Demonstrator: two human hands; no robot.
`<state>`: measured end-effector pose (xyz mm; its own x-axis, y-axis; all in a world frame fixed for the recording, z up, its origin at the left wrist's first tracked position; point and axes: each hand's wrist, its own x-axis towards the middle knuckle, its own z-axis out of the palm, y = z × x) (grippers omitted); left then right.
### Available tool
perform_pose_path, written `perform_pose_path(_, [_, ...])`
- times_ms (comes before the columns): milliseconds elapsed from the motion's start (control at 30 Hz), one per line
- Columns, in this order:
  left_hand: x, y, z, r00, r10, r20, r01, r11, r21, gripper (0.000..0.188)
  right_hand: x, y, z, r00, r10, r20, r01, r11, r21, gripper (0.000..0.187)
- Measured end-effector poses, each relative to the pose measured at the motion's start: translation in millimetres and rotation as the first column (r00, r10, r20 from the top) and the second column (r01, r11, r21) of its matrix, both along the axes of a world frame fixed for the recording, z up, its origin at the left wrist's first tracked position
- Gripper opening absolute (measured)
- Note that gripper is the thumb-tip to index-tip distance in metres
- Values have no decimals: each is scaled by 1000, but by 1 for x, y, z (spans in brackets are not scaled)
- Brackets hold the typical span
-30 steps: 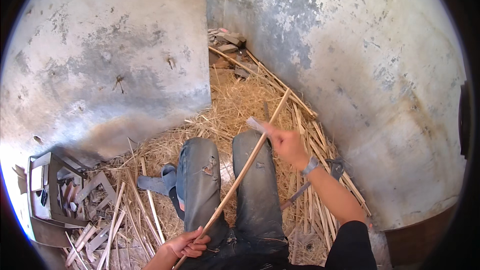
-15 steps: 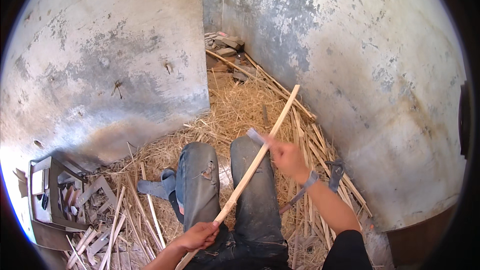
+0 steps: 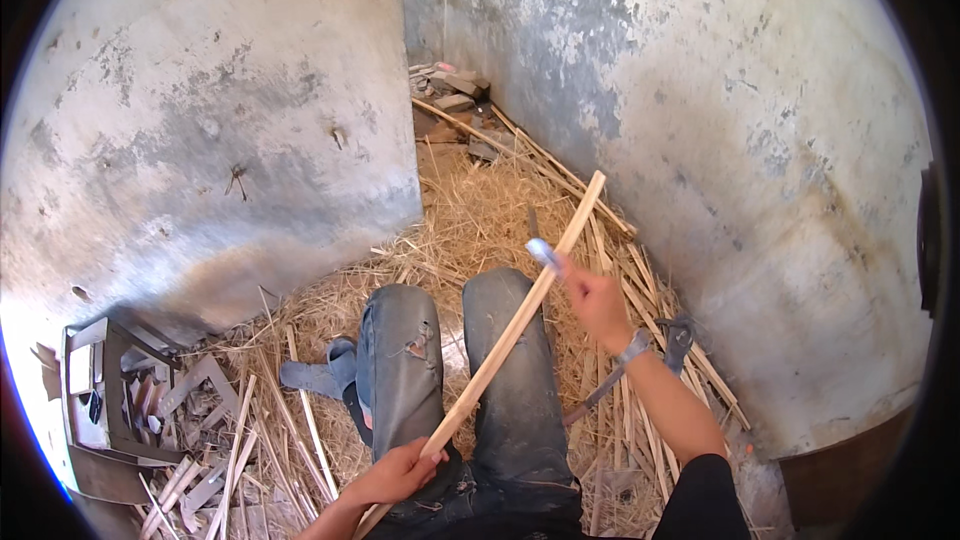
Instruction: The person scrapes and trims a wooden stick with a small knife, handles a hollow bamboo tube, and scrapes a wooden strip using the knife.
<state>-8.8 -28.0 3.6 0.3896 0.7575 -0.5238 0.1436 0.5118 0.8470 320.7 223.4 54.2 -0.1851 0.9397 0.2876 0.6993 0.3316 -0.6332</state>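
I sit with my jeans-clad legs stretched out over straw. A long pale wooden stick (image 3: pixel 520 325) runs diagonally from my lap up toward the right wall. My left hand (image 3: pixel 395 475) grips its lower end near my thigh. My right hand (image 3: pixel 595 305), with a watch on the wrist, holds a small knife with a light handle (image 3: pixel 543 253) against the stick's upper part, blade side toward the wood.
Two rough plastered walls meet in a corner ahead, with stones and debris (image 3: pixel 455 100) there. Straw and shavings cover the floor. More split sticks (image 3: pixel 640 280) lie along the right wall. A hatchet-like tool (image 3: pixel 640 365) lies under my right arm. A low wooden crate (image 3: pixel 100 400) with scraps stands left.
The stick has swung a little more upright and its tip has risen. My right hand with the knife has slid down and right along it; my left hand shifted right on the lower end.
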Motion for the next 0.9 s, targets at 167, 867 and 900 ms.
perform_pose_path(167, [1, 10, 34, 924, -44, -380, 173, 934, 312, 26, 29, 25, -7, 994, -113, -4, 112, 981, 158, 31])
perform_pose_path(867, [32, 0, 15, 747, 353, -564, 152, 735, 661, 54, -23, -62, -11, 910, 235, 341, -347, 882, 318, 46])
perform_pose_path(900, [33, 0, 17, 746, 350, -566, 156, 735, 660, 54, -6, -37, -16, 969, 100, 225, -172, 928, 330, 40])
